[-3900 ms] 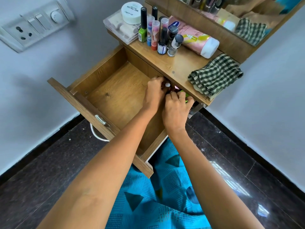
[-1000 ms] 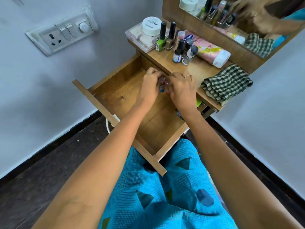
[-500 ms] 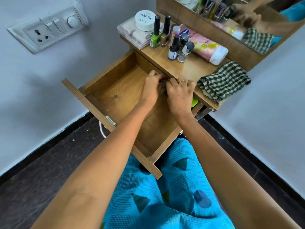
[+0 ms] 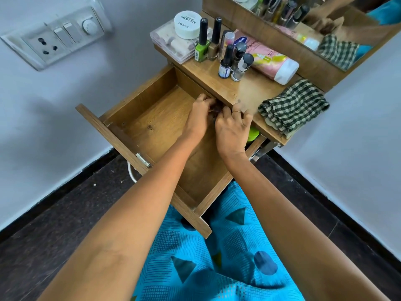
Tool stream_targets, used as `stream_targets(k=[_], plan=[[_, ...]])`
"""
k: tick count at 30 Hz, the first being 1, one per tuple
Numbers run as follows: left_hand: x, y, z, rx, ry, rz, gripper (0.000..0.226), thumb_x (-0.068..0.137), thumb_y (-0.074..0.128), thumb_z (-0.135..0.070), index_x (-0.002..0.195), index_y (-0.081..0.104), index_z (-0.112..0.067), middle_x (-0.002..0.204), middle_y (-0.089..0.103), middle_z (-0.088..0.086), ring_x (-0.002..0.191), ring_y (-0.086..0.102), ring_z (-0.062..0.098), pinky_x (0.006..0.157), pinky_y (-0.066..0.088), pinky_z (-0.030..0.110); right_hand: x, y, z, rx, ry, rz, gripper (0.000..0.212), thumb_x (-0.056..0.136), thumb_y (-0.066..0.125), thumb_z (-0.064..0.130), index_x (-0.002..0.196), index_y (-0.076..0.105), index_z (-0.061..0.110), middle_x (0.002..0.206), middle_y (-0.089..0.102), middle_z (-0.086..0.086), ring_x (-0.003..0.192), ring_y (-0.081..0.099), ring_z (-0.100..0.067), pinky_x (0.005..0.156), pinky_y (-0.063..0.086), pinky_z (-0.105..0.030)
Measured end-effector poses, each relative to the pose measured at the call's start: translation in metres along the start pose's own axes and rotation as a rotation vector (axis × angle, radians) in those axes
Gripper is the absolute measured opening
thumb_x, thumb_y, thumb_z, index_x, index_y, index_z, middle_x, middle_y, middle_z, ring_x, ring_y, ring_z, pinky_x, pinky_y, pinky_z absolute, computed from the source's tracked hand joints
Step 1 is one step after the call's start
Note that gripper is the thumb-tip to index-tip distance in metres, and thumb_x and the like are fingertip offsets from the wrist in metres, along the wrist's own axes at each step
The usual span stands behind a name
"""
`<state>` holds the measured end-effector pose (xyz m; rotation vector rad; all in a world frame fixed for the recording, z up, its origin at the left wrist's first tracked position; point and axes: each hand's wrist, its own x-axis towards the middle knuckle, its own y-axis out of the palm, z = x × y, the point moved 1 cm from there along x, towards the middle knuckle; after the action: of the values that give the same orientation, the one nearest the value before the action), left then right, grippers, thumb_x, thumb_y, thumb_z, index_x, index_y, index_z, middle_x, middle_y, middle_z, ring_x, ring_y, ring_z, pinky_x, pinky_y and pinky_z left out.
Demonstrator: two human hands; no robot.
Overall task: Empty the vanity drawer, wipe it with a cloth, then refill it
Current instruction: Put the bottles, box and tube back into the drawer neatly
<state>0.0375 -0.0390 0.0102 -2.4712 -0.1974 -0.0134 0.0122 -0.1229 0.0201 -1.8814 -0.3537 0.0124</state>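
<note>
"ZUDIO NAIL POLISH" tub (image 4: 187,24), vanity top (image 4: 202,71)

Switchboard (image 4: 56,39) on wall; mirror (image 4: 321,20) above vanity; dark floor (image 4: 54,231).

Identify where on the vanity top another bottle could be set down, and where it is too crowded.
Bare wood lies on the vanity top between the silver-capped bottle and the checked cloth, in front of the pink tube. The left end is crowded: clear box, white jar and nail polish bottles.

Both hands deep in open drawer (image 4: 152,118)
</note>
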Motion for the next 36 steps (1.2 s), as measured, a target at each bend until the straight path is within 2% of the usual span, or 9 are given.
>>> stream_targets(k=[2,7,10,14,17,22,27,32,36], plan=[[0.002,0.002,0.003,-0.035,-0.029,-0.004,0.018,0.083,0.053,0.008,0.094,0.066,0.002,0.099,0.047,0.006,0.079,0.053,0.008,0.071,0.043,0.003,-0.005,0.005,0.001,-0.077,-0.004,-0.002,0.026,0.073,0.063,0.023,0.097,0.070,0.022,0.101,0.068,0.007,0.118,0.053,-0.015,0.082,0.018,-0.036],[0.000,0.003,0.002,-0.016,-0.009,-0.008,0.016,0.080,0.059,0.004,0.092,0.067,-0.003,0.102,0.055,0.011,0.091,0.060,0.021,0.084,0.052,0.030,-0.008,0.004,0.000,-0.088,-0.020,0.032,0.039,0.087,0.049,0.016,0.125,0.054,0.012,0.127,0.056,-0.004,0.134,0.035,-0.021,0.090,0.009,-0.043],[-0.001,0.002,0.001,-0.021,-0.004,-0.034,0.017,0.080,0.059,0.004,0.093,0.067,-0.003,0.101,0.057,0.013,0.091,0.060,0.022,0.086,0.051,0.035,-0.007,-0.002,-0.003,0.051,-0.064,0.127,0.043,0.092,0.038,0.007,0.135,0.037,0.003,0.137,0.042,-0.013,0.139,0.019,-0.027,0.105,0.011,-0.046],[-0.002,-0.003,-0.002,-0.001,0.007,-0.032,0.021,0.078,0.059,0.003,0.097,0.067,-0.003,0.098,0.056,0.008,0.088,0.054,0.014,0.081,0.045,0.018,-0.006,-0.008,-0.006,0.145,-0.050,0.108,0.036,0.091,0.040,0.007,0.126,0.048,0.005,0.127,0.051,-0.011,0.131,0.032,-0.029,0.095,0.013,-0.043],[-0.004,-0.008,-0.005,0.009,0.014,-0.074,0.023,0.078,0.058,0.004,0.099,0.067,-0.001,0.099,0.059,0.014,0.086,0.052,0.013,0.074,0.038,0.011,-0.003,-0.018,-0.007,0.127,-0.006,-0.012,0.017,0.072,0.066,0.017,0.089,0.069,0.015,0.089,0.068,-0.003,0.098,0.060,-0.026,0.076,0.029,-0.037],[-0.006,-0.022,-0.011,-0.039,0.021,-0.226,0.025,0.076,0.052,0.013,0.091,0.067,0.000,0.094,0.063,0.015,0.086,0.061,0.021,0.073,0.042,0.010,0.008,-0.032,-0.011,0.402,0.021,-0.215,0.015,0.056,0.079,0.006,0.064,0.066,0.009,0.067,0.066,-0.007,0.065,0.062,-0.027,0.054,0.047,-0.027],[0.005,-0.050,-0.035,-0.042,0.113,-0.381,0.017,0.078,0.058,0.006,0.090,0.067,-0.002,0.093,0.065,0.010,0.084,0.055,0.010,0.073,0.038,0.001,0.032,-0.059,-0.024,0.718,0.040,-0.256,0.019,0.088,0.052,0.008,0.098,0.067,0.004,0.100,0.065,-0.012,0.095,0.056,-0.027,0.079,0.044,-0.034],[0.037,-0.074,-0.058,-0.003,0.177,-0.414,0.020,0.083,0.057,-0.003,0.100,0.066,-0.007,0.104,0.065,0.007,0.095,0.056,0.011,0.081,0.041,0.012,0.079,-0.079,-0.040,0.942,0.161,-0.310,0.021,0.090,0.053,0.015,0.103,0.067,0.007,0.105,0.064,-0.010,0.099,0.056,-0.024,0.084,0.046,-0.032],[0.066,-0.081,-0.065,0.148,0.206,-0.403,0.030,0.086,0.054,-0.007,0.114,0.062,-0.013,0.118,0.061,0.003,0.114,0.053,0.016,0.088,0.034,0.015,0.107,-0.082,-0.045,0.877,0.206,-0.267,0.025,0.089,0.055,0.020,0.109,0.063,0.008,0.114,0.059,-0.009,0.110,0.049,-0.025,0.093,0.037,-0.030]])
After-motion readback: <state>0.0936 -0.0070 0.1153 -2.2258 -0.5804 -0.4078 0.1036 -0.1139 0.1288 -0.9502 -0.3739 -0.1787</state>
